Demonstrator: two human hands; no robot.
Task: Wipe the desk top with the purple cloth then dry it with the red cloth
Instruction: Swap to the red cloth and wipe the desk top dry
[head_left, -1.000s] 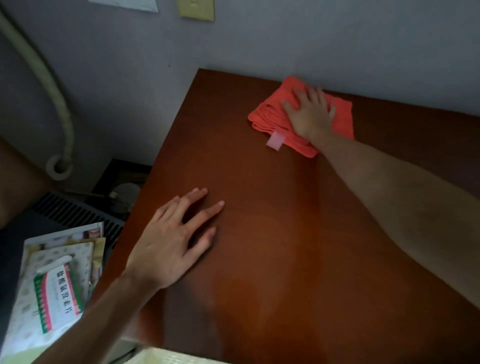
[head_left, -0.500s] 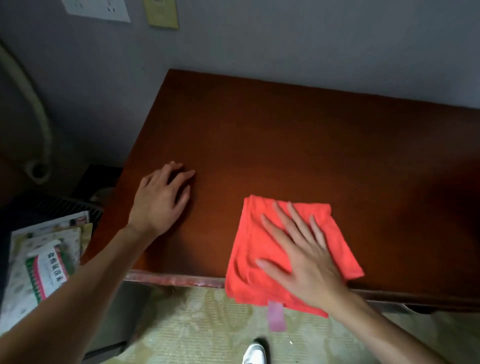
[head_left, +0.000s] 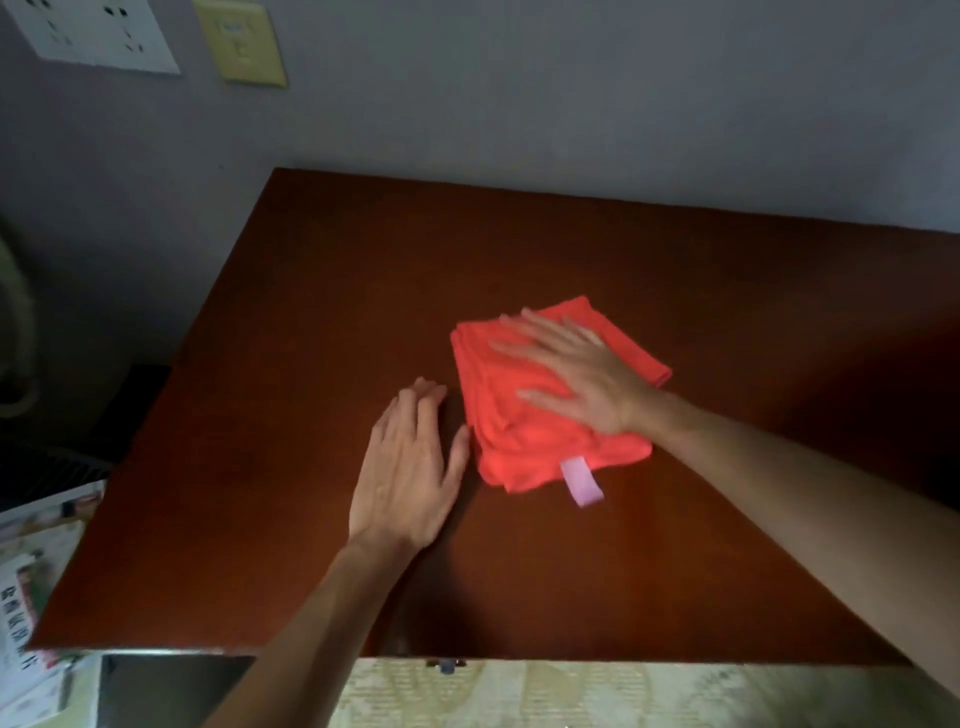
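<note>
The desk (head_left: 649, 545) runs off frame at right. Mid-desk lies the folded red cloth (head_left: 498, 415), long axis near-to-far, pink tag (head_left: 582, 480) pointing toward the viewer. The right hand (head_left: 576, 374) presses it flat-fingered, blurred; the left hand (head_left: 408, 473) rests flat, just beside the cloth.

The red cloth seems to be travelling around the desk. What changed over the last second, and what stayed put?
The right hand swept the red cloth from the desk's far edge to the near edge, where it overhung, then back toward the middle. The left hand shifted and now lies just beside the cloth. Unchanged: the right palm presses flat on the folded cloth, the left hand rests flat on the desk top, and no purple cloth is in view.
</note>
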